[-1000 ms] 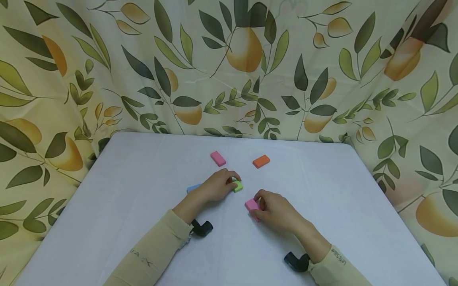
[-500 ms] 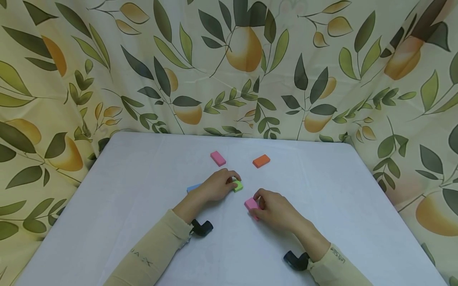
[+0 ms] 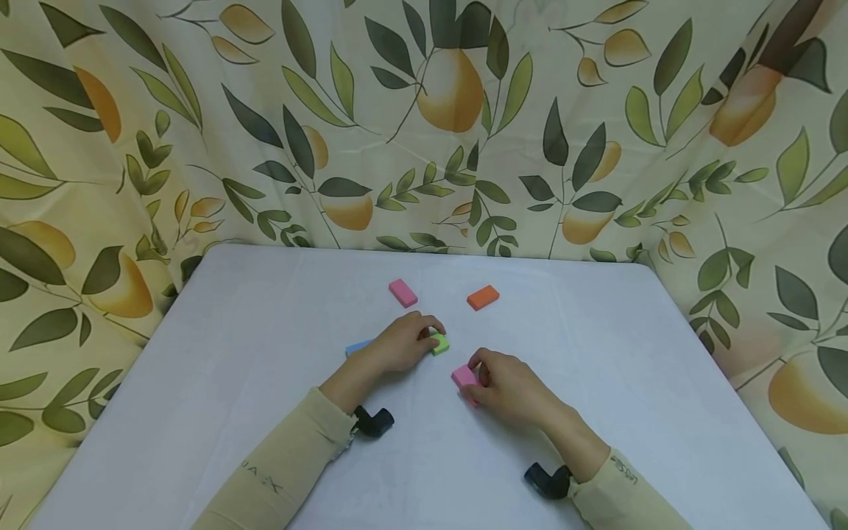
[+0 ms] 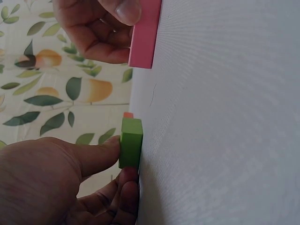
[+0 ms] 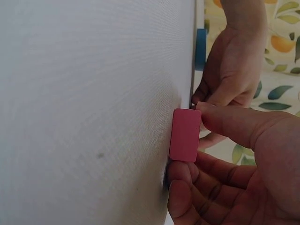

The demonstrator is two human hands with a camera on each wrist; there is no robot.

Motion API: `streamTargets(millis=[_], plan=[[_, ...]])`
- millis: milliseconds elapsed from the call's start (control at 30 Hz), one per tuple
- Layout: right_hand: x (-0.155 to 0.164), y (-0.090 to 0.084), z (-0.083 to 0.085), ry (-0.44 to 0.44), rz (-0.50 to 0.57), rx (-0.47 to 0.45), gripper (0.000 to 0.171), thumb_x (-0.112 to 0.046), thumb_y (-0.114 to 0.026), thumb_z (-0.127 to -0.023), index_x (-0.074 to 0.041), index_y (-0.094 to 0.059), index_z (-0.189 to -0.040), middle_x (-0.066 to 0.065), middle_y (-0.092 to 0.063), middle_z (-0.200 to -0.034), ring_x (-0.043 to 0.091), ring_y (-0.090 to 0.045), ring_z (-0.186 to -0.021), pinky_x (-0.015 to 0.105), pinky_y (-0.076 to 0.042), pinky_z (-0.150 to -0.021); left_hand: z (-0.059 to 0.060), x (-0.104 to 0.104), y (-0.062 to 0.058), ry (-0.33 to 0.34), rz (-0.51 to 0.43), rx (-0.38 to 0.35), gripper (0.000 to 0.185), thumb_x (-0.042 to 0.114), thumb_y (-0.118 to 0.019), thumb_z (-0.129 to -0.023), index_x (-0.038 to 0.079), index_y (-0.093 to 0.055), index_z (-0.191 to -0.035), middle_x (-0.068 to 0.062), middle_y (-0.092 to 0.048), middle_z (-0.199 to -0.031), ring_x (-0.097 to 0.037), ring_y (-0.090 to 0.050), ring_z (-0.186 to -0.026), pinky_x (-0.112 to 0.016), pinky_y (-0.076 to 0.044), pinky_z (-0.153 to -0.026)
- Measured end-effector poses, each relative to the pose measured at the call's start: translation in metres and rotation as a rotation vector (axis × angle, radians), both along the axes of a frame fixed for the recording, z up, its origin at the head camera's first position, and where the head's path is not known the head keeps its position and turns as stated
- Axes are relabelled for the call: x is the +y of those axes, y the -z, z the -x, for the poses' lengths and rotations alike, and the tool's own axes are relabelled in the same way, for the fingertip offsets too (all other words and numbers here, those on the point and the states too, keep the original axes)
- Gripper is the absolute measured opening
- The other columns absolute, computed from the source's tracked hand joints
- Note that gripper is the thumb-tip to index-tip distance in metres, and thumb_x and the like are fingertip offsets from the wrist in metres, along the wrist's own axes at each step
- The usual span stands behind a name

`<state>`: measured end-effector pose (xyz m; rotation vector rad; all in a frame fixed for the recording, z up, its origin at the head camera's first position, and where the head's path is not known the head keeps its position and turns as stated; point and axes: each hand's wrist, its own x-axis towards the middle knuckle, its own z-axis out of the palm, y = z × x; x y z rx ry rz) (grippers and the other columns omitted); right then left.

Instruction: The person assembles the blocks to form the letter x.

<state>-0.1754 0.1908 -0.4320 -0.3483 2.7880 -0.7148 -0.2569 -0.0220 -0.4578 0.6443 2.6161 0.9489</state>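
Note:
On the white table [image 3: 265, 368], my left hand [image 3: 404, 342] pinches a small green block [image 3: 440, 344] between curled fingers and thumb; the left wrist view shows the green block [image 4: 130, 143] lying flat on the cloth. My right hand [image 3: 503, 383] grips a pink block [image 3: 464, 377] by its edges, the pink block [image 5: 184, 134] flat against the table. A blue block [image 3: 358, 347] peeks out behind my left hand, mostly hidden. The two hands lie close together near the table's middle.
A second pink block [image 3: 403, 292] and an orange block [image 3: 483, 297] lie loose farther back on the table. A leaf-and-fruit patterned curtain [image 3: 424, 125] hangs behind and at both sides. Black wrist mounts [image 3: 374, 422] sit at my cuffs.

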Motion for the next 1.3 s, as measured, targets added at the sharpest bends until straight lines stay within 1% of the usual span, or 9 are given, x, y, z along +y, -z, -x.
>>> streamTargets(millis=[400,667,867,1067,1300], plan=[[-0.0014,0.0003,0.0014,0.022,0.005,-0.011,0.03,-0.03,-0.074,-0.084,-0.016,-0.061,-0.108,-0.005,-0.056,-0.074,0.013,-0.051,-0.068,0.028,-0.044,-0.063,0.0001,0.0001,0.0018,-0.006,-0.007,-0.005,0.022,0.028,-0.057,-0.098,0.029,-0.062,-0.119,0.002,-0.054,-0.096,-0.015,-0.051,-0.088,-0.029,-0.045,-0.077],[-0.0011,-0.0012,0.001,0.017,0.012,-0.006,0.032,-0.032,-0.074,-0.084,-0.015,-0.061,-0.108,-0.004,-0.056,-0.071,0.012,-0.052,-0.066,0.028,-0.044,-0.063,0.0008,0.0006,0.003,-0.006,-0.007,-0.002,0.022,0.028,-0.057,-0.098,0.029,-0.062,-0.119,0.002,-0.054,-0.096,-0.016,-0.051,-0.088,-0.029,-0.045,-0.077],[-0.0017,-0.0007,0.0023,0.009,0.021,-0.011,0.033,-0.032,-0.074,-0.084,-0.015,-0.061,-0.109,-0.004,-0.057,-0.073,0.012,-0.052,-0.066,0.028,-0.044,-0.062,0.0002,0.0007,0.0041,-0.013,-0.008,0.0,0.022,0.028,-0.057,-0.098,0.029,-0.062,-0.119,0.003,-0.054,-0.096,-0.016,-0.052,-0.089,-0.029,-0.045,-0.078],[-0.0024,-0.0006,0.0035,0.012,0.021,-0.016,0.033,-0.032,-0.074,-0.084,-0.015,-0.061,-0.109,-0.004,-0.056,-0.072,0.012,-0.052,-0.067,0.028,-0.044,-0.062,-0.0009,0.001,0.0038,-0.02,-0.01,-0.008,0.022,0.028,-0.057,-0.098,0.029,-0.062,-0.119,0.003,-0.054,-0.096,-0.016,-0.052,-0.089,-0.029,-0.046,-0.078],[-0.0037,-0.0001,0.005,0.005,0.013,-0.008,0.031,-0.028,-0.074,-0.085,-0.015,-0.061,-0.11,-0.004,-0.055,-0.073,0.013,-0.051,-0.067,0.027,-0.043,-0.061,-0.0017,0.0016,0.0012,-0.018,-0.005,-0.013,0.023,0.028,-0.057,-0.098,0.028,-0.062,-0.12,0.002,-0.055,-0.096,-0.016,-0.051,-0.089,-0.029,-0.045,-0.077]])
